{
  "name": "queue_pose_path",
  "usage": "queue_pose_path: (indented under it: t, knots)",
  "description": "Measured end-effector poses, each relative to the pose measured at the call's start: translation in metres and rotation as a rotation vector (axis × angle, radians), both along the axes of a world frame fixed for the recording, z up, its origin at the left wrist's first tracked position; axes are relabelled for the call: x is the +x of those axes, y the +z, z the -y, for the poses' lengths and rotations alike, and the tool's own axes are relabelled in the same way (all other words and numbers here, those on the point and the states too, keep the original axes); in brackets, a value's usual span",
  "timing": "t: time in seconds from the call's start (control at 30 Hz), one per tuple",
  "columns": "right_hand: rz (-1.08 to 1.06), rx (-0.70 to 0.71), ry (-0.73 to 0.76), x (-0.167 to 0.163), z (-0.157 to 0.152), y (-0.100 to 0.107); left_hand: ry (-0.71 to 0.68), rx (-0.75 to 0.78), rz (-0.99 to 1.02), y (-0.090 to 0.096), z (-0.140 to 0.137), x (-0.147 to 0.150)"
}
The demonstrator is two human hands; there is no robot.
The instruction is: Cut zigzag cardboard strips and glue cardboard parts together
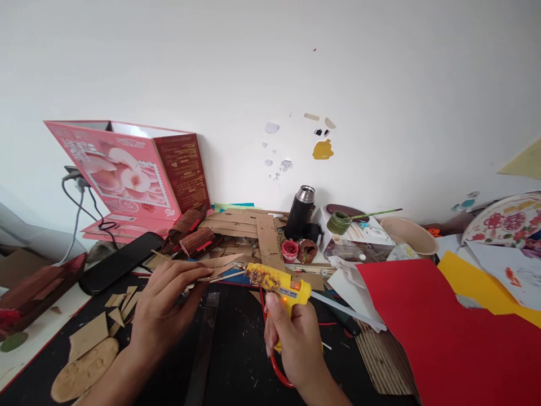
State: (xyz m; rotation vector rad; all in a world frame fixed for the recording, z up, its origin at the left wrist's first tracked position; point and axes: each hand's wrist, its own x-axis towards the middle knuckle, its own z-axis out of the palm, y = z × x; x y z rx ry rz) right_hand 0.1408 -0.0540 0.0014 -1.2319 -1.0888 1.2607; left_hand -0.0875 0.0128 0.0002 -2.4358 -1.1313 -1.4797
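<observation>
My left hand (169, 299) pinches a pointed piece of cardboard (227, 261), its fingers closed along one edge. A thin pale stick (228, 276) runs beside the cardboard from the same fingertips; whether the two are joined I cannot tell. In my right hand (298, 341) is a yellow hot glue gun (281, 282), stained brown near the front. Its nozzle points left, close to the tip of the cardboard. From the gun's back end a translucent glue stick (349, 310) sticks out. A metal ruler (205, 349) lies on the black mat between my hands.
Cardboard scraps (88, 335) lie at the left, near a black case (120, 262) and a standing pink box (127, 175). Behind my hands are stacked cardboard (270, 239), a black thermos (300, 214) and small paint jars (290, 250). Red paper (456, 321) covers the right side.
</observation>
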Motion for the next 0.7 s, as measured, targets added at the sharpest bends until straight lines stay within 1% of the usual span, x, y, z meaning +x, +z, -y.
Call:
queue_pose_path:
  t: [0.17, 0.27, 0.47, 0.6, 0.7]
  knots:
    - [-0.070, -0.051, -0.003, -0.0007, -0.0004, 0.0003, -0.027, -0.182, 0.172, 0.0013, 0.0030, 0.0003]
    - [-0.101, -0.056, 0.021, -0.0009, -0.0009, 0.0002, -0.017, -0.253, 0.228, 0.0027, 0.0038, -0.0002]
    - [-0.146, -0.069, 0.022, -0.0023, -0.0003, 0.0004, 0.002, -0.310, 0.194, 0.0043, 0.0046, -0.0001]
    - [-0.174, -0.059, 0.056, -0.0018, -0.0014, 0.0025, -0.010, -0.312, 0.150, 0.0035, 0.0059, -0.0003]
    - [-0.196, -0.068, 0.056, -0.0020, -0.0023, 0.0035, -0.027, -0.335, 0.155, 0.0044, 0.0068, 0.0013]
